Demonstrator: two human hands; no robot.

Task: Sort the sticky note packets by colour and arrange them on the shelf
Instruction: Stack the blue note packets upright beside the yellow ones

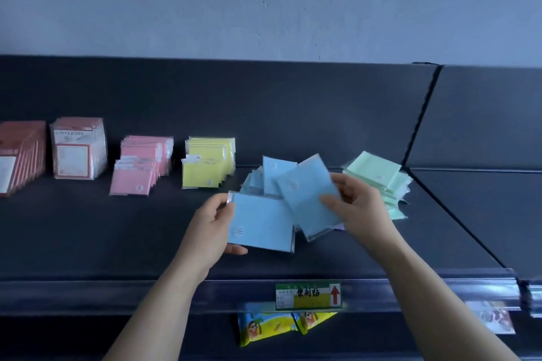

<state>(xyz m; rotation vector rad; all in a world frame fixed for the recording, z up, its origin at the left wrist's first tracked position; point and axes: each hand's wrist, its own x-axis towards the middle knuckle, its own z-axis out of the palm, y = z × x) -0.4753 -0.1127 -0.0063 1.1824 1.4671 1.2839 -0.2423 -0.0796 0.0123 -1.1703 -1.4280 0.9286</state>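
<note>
Along the back of the shelf (88, 237) stand, from the far left, red packs (20, 155), red-and-white packs (79, 149), a pink row (140, 167) and a yellow row (208, 164), each leaning upright in overlapping file. Right of the yellow lies a loose blue heap (261, 177), and beyond it a slumped green pile (378, 176) near the shelf's right end. The two raised packets and both hands cover the front of the blue heap and part of the green pile's left edge.

The left hand (211, 226) pinches the lower blue packet (261, 223) at its left edge, thumb on the top corner and fingers curled beneath. The right hand (357, 202) grips the tilted blue packet (308, 196), thumb across its face and fingers behind its right edge; this packet overlaps the lower one's upper right corner. Both are held above the shelf, in front of the heap.

The shelf is dark and matte, with a dark back panel (234, 102) and a pale, scuffed wall (264, 3) above. A neighbouring shelf (484, 199) adjoins on the right. The front rail carries a green-and-yellow price label (308, 296) with a red arrow; yellow cartoon packets (264, 328) show below.

The packets are flat squares in glossy clear sleeves.
</note>
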